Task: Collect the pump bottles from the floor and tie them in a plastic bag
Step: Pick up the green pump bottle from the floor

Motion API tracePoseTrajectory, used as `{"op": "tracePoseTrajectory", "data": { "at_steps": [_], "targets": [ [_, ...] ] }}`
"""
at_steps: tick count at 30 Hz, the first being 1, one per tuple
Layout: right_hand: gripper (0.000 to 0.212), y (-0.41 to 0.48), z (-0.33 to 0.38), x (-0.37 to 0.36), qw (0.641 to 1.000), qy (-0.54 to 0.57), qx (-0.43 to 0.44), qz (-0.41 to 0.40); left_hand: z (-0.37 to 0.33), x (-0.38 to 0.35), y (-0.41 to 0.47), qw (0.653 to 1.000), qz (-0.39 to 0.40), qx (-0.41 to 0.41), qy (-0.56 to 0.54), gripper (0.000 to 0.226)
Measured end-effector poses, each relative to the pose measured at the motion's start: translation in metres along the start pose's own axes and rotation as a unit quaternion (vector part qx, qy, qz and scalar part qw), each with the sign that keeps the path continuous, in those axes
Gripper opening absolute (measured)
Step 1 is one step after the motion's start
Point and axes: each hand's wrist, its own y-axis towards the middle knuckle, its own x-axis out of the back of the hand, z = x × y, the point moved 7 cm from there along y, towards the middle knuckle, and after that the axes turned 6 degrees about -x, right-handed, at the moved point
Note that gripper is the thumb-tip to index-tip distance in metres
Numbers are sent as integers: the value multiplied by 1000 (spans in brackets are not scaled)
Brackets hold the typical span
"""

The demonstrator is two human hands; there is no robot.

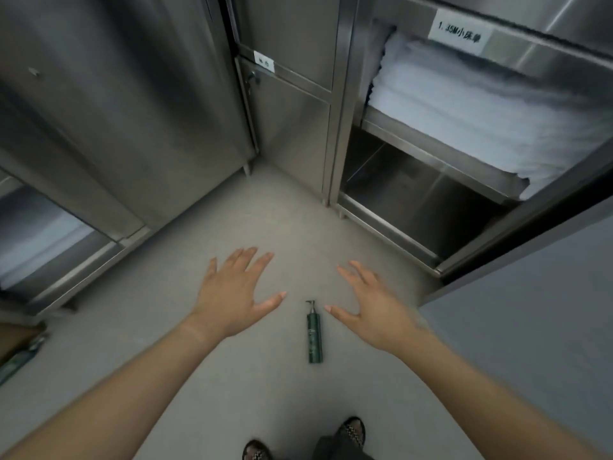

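Note:
A dark green pump bottle (314,336) lies flat on the grey floor, its pump head pointing away from me. My left hand (236,292) is stretched out to its left, fingers spread and straight, palm down, holding nothing. My right hand (371,305) is held out just right of the bottle's pump, also spread and empty. Neither hand touches the bottle. A second green pump bottle (20,358) lies at the far left edge, partly cut off. No plastic bag is in view.
Stainless steel cabinets (132,111) close in the floor on the left and at the back. An open steel shelf unit (431,180) on the right holds folded white linen (464,107). My shoes (351,431) show at the bottom. A brown object (16,336) lies beside the left bottle.

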Motion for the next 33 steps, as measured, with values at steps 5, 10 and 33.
{"op": "tracePoseTrajectory", "data": {
  "at_steps": [5,10,33],
  "targets": [
    [73,49,-56,-131,1000,24,-15,13,23,-146,20,999,32,33,-18,81],
    [72,115,-121,-274,998,51,-37,26,51,-317,51,997,47,49,-34,80],
    [82,271,-307,-648,985,127,-115,-19,122,-801,131,988,154,4,-30,86]
  ]
}}
